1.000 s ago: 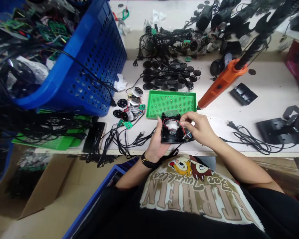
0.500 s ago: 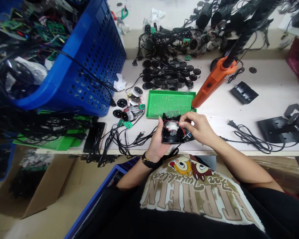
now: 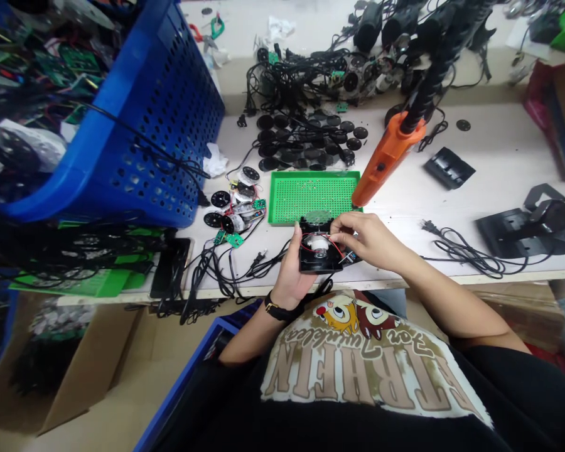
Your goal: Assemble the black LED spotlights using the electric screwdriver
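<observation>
My left hand (image 3: 294,270) holds a black plastic housing (image 3: 320,265) upright from below, its fingers behind the housing's left edge. Inside the housing sits a silver motor (image 3: 317,246) with a red wire (image 3: 338,247) running beside it. My right hand (image 3: 366,240) comes in from the right, its fingertips pinched on the red wire next to the motor. Those fingers hide part of the housing's right side. A green disc (image 3: 319,217) shows at the housing's far edge.
A green perforated tray (image 3: 311,182) lies just beyond the housing, and an orange tool (image 3: 386,160) hangs on a black cord to its right. A large blue perforated basket (image 3: 155,125) stands at left. Black discs, circuit boards and tangled power cords cover the bench.
The whole scene has slid left and slightly up in the head view. Both hands keep their hold, with little change in the housing or the pinch on the wire.
</observation>
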{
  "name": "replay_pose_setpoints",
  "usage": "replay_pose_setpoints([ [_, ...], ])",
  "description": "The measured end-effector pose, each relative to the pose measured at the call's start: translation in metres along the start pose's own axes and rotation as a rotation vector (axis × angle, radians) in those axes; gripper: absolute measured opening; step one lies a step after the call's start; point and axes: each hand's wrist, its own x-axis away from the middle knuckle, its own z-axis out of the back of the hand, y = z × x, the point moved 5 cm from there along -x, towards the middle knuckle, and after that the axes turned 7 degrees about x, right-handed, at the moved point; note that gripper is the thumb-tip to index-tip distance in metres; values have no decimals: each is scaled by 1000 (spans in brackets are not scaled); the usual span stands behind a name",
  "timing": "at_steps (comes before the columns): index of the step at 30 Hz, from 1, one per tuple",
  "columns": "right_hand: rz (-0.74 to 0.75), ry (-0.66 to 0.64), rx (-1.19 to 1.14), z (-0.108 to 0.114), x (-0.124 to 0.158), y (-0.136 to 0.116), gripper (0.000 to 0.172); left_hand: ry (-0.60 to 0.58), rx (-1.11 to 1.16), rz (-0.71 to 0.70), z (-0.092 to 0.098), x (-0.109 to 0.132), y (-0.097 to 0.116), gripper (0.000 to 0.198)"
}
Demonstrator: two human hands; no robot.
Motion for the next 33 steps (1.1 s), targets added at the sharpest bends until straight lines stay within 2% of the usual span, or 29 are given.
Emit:
replay_pose_setpoints([
  [5, 21, 12, -68, 1, 4, -3, 14, 30, -6, -27, 3, 1, -1, 32],
  [8, -38, 95, -236, 0, 11, 1, 17, 50, -64, -46, 11, 3, -2, 34],
  [11, -173, 171, -469, -6, 22, 12, 40, 51, -102, -119, 15, 7, 0, 44],
  [13, -257, 133, -589, -14, 28, 17, 52, 24, -119, -145, 13, 10, 1, 55],
  [16, -310, 61, -672, -24, 34, 20, 56, -18, -152, -176, 10, 15, 1, 61],
  [21, -201, 10, -630, -26, 38, 15, 55, -91, -270, -326, 8, 21, 5, 63],
  [23, -168, 5, -613, -26, 39, 12, 55, -80, -294, -374, 11, 24, 6, 68],
  [27, -183, -11, -641, -29, 42, 10, 56, -20, -297, -363, 11, 30, 5, 74],
  [33, -183, -77, -742, -31, 43, 2, 59, -47, -337, -314, 1, 35, 5, 82],
])
